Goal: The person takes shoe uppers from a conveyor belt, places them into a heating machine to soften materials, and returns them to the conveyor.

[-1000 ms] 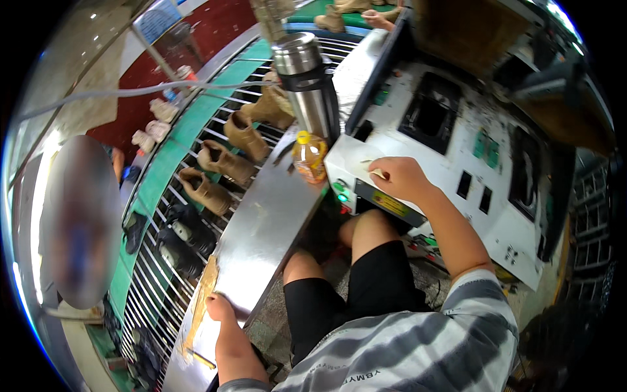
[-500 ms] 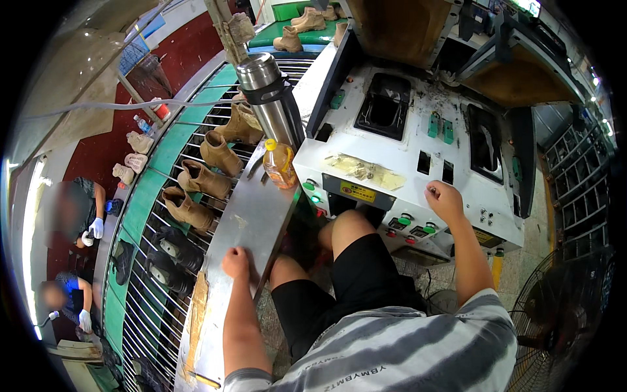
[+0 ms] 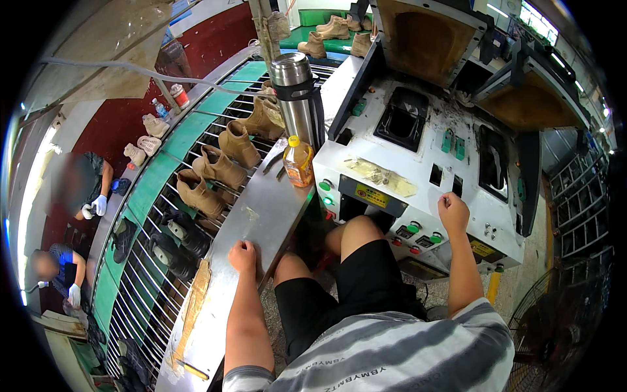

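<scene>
My left hand (image 3: 243,255) rests in a loose fist on the bare metal bench (image 3: 264,225). On the front edge of the white two-station machine (image 3: 418,173) lies my right hand (image 3: 453,213), its fingers curled in; I see nothing held in either hand. Ahead of the left hand stand a bottle of orange drink (image 3: 298,163) with a yellow cap and a large steel thermos (image 3: 297,98). Green and red buttons (image 3: 413,227) line the machine's front, below my right hand. Both machine lids (image 3: 428,39) are raised.
Left of the bench, a roller conveyor (image 3: 140,294) carries tan boots (image 3: 198,193) and black shoes (image 3: 171,256). Two people in gloves (image 3: 99,205) work beyond it. A yellow-handled tool (image 3: 194,371) lies on the bench's near end. At right stand a fan (image 3: 555,320) and a rack (image 3: 581,189).
The view has shifted, so the bench and machine sit a little farther right in it. Both my hands keep their places and stay closed.
</scene>
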The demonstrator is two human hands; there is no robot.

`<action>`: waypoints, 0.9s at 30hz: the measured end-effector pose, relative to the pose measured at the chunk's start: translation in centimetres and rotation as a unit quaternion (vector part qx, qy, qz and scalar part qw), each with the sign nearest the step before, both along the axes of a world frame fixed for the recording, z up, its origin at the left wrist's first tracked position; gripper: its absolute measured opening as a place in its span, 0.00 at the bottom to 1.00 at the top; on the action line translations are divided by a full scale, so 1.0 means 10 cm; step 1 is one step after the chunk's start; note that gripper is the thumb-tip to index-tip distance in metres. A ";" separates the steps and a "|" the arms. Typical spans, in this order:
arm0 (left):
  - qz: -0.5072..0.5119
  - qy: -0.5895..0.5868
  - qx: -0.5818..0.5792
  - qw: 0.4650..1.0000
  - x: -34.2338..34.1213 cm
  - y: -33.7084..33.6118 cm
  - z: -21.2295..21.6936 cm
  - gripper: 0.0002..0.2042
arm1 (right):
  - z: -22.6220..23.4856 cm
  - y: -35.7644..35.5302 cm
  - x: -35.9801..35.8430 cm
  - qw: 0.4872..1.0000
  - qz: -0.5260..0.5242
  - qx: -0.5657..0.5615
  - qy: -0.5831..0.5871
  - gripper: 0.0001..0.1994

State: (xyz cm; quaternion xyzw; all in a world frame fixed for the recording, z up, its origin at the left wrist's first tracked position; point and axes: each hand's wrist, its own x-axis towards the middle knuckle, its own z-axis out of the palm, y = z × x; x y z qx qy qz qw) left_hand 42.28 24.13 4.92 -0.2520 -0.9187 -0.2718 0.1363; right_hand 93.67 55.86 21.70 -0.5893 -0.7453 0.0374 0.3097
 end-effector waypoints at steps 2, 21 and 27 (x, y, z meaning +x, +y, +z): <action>-0.001 -0.006 -0.002 1.000 0.00 -0.01 0.02 0.12 | 0.00 0.00 0.00 1.000 0.003 0.013 0.003 0.03; 0.003 0.005 0.025 1.000 0.07 -0.02 0.08 0.12 | -0.04 0.02 0.00 1.000 -0.004 0.021 0.001 0.04; 0.005 0.009 0.033 0.999 0.08 -0.02 0.08 0.12 | 0.00 0.00 -0.01 1.000 -0.005 0.020 -0.004 0.04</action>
